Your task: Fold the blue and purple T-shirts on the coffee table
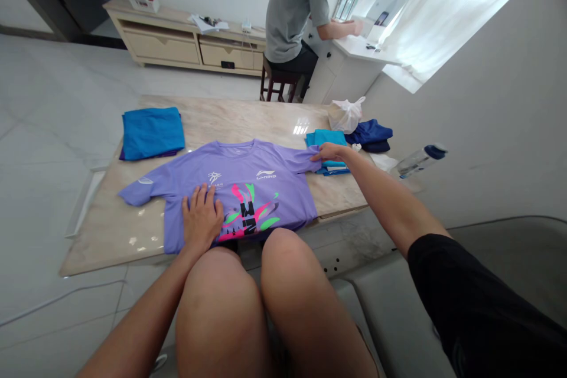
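Note:
A purple T-shirt (234, 168) with white logos and a pink, green and black print lies spread face up on the table, its hem hanging over the near edge. Flat on the shirt's left front rests my left hand (202, 215), fingers spread. My right hand (328, 153) pinches the end of the sleeve on the right. Just beyond that hand sits a small stack of folded turquoise clothes (330, 137). A folded blue garment (153, 132), with a purple one under it, lies at the table's far left.
On the marble-look table (115, 236), a white plastic bag (346, 115) and dark blue cloth (372, 134) lie at the back right. A clear bottle (419, 161) with a blue lid stands nearby. Beyond, a person in grey (295, 9) sits on a stool beside a low cabinet (159, 47).

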Demonstrator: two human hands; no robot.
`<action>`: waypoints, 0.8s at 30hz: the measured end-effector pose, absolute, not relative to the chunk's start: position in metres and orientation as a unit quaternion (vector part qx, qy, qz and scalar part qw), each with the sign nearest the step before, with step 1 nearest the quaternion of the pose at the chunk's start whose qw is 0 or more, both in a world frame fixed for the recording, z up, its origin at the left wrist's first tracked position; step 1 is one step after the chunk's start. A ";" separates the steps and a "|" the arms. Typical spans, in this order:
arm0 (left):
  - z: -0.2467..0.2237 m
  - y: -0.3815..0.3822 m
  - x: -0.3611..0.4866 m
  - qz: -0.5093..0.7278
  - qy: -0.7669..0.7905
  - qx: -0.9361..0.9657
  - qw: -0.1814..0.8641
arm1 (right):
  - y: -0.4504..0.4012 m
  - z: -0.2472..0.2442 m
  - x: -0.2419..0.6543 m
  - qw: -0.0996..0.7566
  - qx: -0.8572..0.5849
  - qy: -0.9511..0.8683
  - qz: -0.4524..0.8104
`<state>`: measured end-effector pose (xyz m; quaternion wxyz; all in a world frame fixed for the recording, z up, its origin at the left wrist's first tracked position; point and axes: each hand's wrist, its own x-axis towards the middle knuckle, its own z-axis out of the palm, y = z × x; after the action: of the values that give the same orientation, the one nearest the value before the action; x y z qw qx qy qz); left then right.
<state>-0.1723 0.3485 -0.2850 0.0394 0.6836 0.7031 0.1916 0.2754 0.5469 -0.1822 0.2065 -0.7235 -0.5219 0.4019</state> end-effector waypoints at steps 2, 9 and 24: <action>-0.284 0.348 -0.172 0.191 0.703 0.683 0.042 | 0.541 -0.185 0.273 0.213 -0.723 -0.522 0.399; -0.284 0.349 -0.172 0.203 0.702 0.681 0.048 | 0.525 -0.208 0.259 0.209 -0.774 -0.534 0.269; -0.283 0.347 -0.171 0.187 0.708 0.679 0.051 | 0.531 -0.182 0.184 0.061 -0.723 -0.682 0.091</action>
<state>-0.1709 0.3469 -0.2825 0.0511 0.6787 0.7084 0.1870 0.1837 0.5308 -0.1820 0.0612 -0.7234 -0.6817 0.0910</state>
